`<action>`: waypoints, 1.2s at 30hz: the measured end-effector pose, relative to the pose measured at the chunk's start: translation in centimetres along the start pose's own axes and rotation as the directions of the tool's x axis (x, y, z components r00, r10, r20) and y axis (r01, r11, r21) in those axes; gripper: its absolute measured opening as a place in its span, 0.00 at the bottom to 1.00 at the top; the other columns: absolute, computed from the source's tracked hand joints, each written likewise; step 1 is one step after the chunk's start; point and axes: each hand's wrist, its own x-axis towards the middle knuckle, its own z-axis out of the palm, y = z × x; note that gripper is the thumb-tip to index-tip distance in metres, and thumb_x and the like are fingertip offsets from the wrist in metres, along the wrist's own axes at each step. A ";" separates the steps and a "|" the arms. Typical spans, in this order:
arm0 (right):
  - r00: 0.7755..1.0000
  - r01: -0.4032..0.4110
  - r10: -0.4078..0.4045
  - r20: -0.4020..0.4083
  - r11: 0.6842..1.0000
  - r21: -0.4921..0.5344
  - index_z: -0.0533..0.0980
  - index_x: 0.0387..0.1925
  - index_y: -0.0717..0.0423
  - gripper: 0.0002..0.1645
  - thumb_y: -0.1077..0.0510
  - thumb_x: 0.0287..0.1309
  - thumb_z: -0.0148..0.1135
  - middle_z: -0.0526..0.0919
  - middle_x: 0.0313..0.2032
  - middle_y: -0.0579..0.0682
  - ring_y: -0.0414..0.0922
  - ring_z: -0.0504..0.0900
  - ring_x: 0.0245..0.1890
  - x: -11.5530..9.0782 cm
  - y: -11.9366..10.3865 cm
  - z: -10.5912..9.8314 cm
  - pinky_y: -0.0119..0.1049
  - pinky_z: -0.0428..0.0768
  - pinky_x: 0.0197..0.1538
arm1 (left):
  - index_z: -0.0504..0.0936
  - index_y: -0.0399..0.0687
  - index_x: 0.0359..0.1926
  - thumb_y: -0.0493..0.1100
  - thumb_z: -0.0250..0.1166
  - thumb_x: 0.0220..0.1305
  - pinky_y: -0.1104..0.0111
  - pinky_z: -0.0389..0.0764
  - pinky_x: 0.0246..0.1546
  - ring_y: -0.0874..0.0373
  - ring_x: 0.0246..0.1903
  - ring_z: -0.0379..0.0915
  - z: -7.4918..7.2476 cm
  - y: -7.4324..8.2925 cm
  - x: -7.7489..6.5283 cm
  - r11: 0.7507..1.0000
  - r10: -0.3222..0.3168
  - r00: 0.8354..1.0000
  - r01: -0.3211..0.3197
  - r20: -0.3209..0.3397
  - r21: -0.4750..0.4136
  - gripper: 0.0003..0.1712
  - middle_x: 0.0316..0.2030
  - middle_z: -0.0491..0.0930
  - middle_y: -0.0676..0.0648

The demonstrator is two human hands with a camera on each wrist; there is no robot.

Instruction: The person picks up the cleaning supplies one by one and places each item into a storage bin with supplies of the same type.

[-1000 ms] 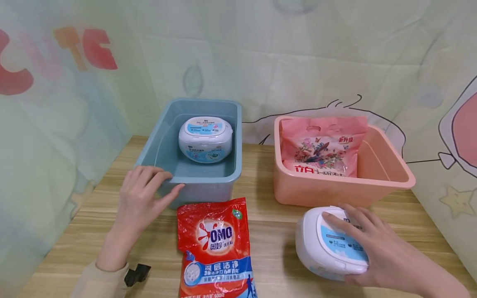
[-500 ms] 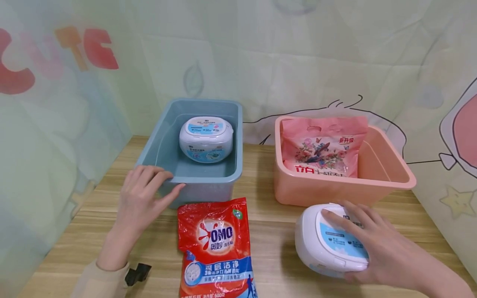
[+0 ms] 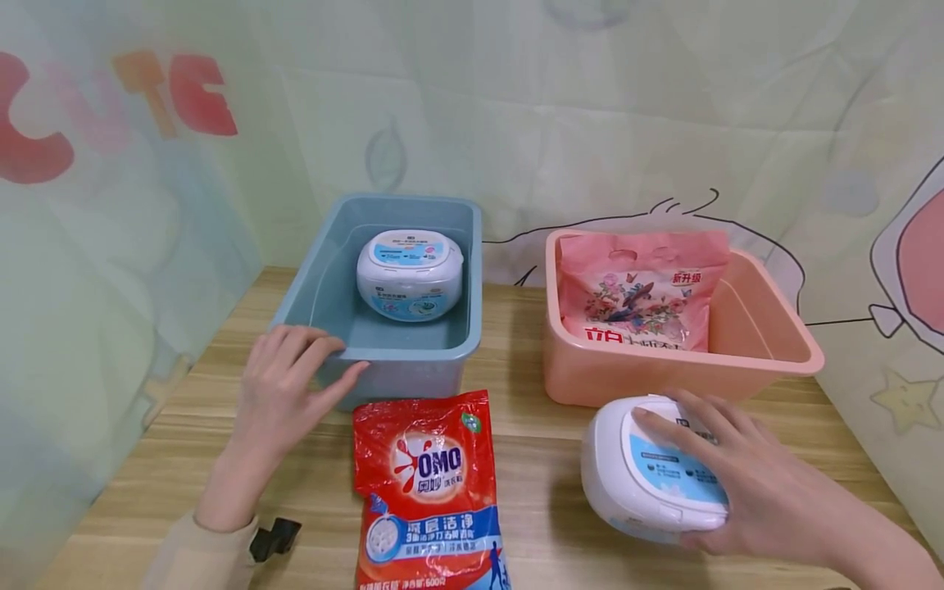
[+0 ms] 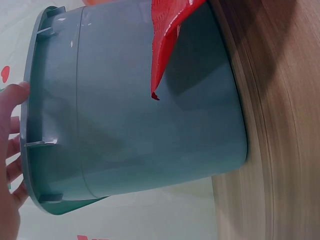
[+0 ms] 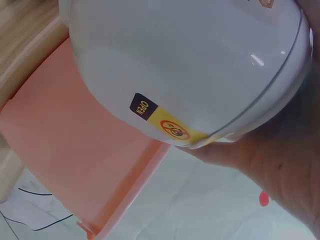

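Observation:
My right hand (image 3: 745, 475) grips a white oval laundry-pod tub (image 3: 649, 467) with a blue label, tilted in front of the pink bin (image 3: 627, 381). In the right wrist view, the tub's yellow and black "OPEN" seal (image 5: 165, 122) shows. My left hand (image 3: 283, 389) holds the front rim of the blue bin (image 3: 398, 378); the left wrist view has the thumb at the rim and the other fingers behind it. Inside that bin stands a similar white tub (image 3: 410, 279). A pink laundry-powder bag (image 3: 642, 295) leans upright in the pink bin.
A red OMO washing-powder bag (image 3: 431, 492) lies on the wooden table (image 3: 538, 500) between my hands, its top edge close to the blue bin's front. A printed cloth backdrop (image 3: 516, 123) hangs behind the bins. A small black object (image 3: 274, 539) is by my left cuff.
The tub in my right hand has risen slightly and shifted a little left. My left hand stays on the blue bin's rim. Bins and bags stand as before.

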 end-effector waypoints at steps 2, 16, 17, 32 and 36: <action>1.000 0.004 -0.004 -0.007 1.000 -0.005 0.57 0.70 0.26 0.66 0.28 0.24 0.78 0.58 0.70 0.48 0.54 0.62 0.60 0.1 -0.1 -0.2 0.60 0.73 0.49 | 0.81 0.38 0.33 0.67 0.50 0.66 0.54 0.71 0.36 0.45 0.34 0.72 0.0 0.0 0.0 1.000 0.001 1.000 -0.001 0.000 -0.003 0.35 0.31 0.79 0.39; 0.998 0.050 -0.051 -0.040 0.998 -0.028 0.58 0.70 0.28 0.66 0.27 0.24 0.77 0.59 0.69 0.49 0.52 0.61 0.61 0.6 -0.5 -1.0 0.51 0.77 0.45 | 0.81 0.38 0.33 0.66 0.53 0.66 0.55 0.71 0.36 0.45 0.34 0.72 0.0 -0.1 0.0 1.000 0.011 1.000 -0.011 -0.003 -0.009 0.33 0.31 0.79 0.39; 0.998 0.052 -0.053 -0.043 0.998 -0.029 0.58 0.70 0.28 0.66 0.28 0.24 0.77 0.59 0.69 0.49 0.52 0.61 0.61 0.6 -0.6 -1.1 0.51 0.77 0.45 | 0.81 0.38 0.33 0.65 0.53 0.66 0.55 0.71 0.36 0.45 0.34 0.72 0.0 -0.1 0.0 1.000 0.013 1.000 -0.013 -0.006 -0.008 0.33 0.31 0.79 0.39; 0.998 0.060 -0.061 -0.035 0.998 -0.020 0.57 0.70 0.28 0.63 0.24 0.28 0.73 0.55 0.71 0.46 0.51 0.60 0.62 0.9 -1.3 -2.0 0.53 0.75 0.48 | 0.81 0.38 0.33 0.66 0.52 0.66 0.55 0.70 0.35 0.45 0.34 0.72 0.0 0.0 0.0 1.000 0.007 1.000 -0.007 -0.005 -0.014 0.33 0.31 0.79 0.39; 0.995 0.076 -0.078 -0.054 0.996 -0.034 0.58 0.70 0.28 0.64 0.26 0.26 0.75 0.56 0.71 0.48 0.51 0.61 0.62 1.1 -1.4 -2.3 0.52 0.74 0.49 | 0.81 0.38 0.33 0.66 0.52 0.66 0.55 0.70 0.35 0.45 0.34 0.72 0.0 0.0 0.0 1.000 0.009 1.000 -0.009 -0.005 -0.013 0.33 0.31 0.79 0.39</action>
